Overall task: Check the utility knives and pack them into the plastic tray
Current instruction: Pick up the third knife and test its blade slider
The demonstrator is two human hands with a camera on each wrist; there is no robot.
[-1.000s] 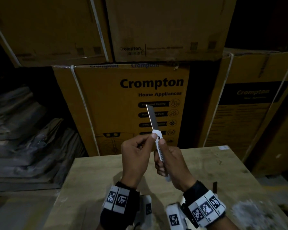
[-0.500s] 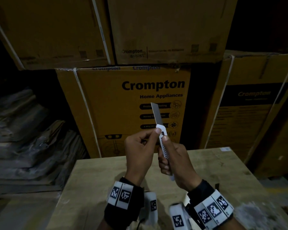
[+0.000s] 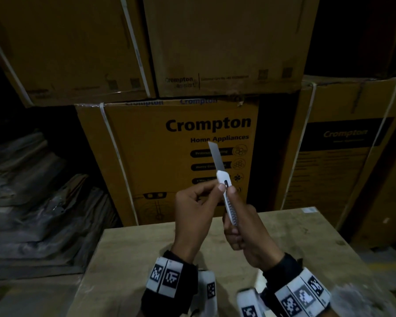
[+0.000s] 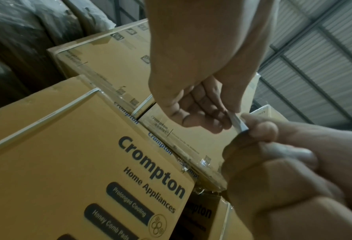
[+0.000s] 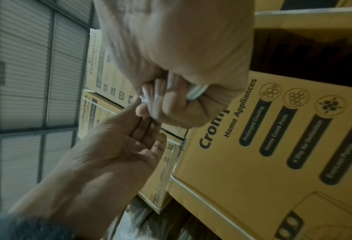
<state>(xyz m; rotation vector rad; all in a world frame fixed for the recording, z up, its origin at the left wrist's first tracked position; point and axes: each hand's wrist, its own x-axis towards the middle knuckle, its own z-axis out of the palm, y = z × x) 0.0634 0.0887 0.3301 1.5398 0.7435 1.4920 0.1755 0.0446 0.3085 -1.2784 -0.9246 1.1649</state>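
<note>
While the right hand (image 3: 245, 229) grips the knife (image 3: 226, 193) upright above the table (image 3: 295, 236), blade (image 3: 216, 157) extended, the left hand (image 3: 193, 209) pinches its casing near the slider. Keep fingertips off the edge, and retract fully before packing; no tray is in view.

Warehouse or stockroom, dimly lit; stacked cardboard cartons (image 3: 169, 161) printed "Crompton Home Appliances", bound with white strapping (image 3: 114, 156), filling view beyond far edge of wooden bench (image 3: 306, 236); more brown cartons (image 3: 226, 42) piled on top, reaching out of frame; dark-labelled carton (image 3: 343, 156) off far right corner; plastic-wrapped bundles (image 3: 32, 202) heaped past left edge; corrugated metal wall or roof sheeting on steel frame (image 4: 318, 68) in both wrist views; bulk goods storage, not retail display.
</note>
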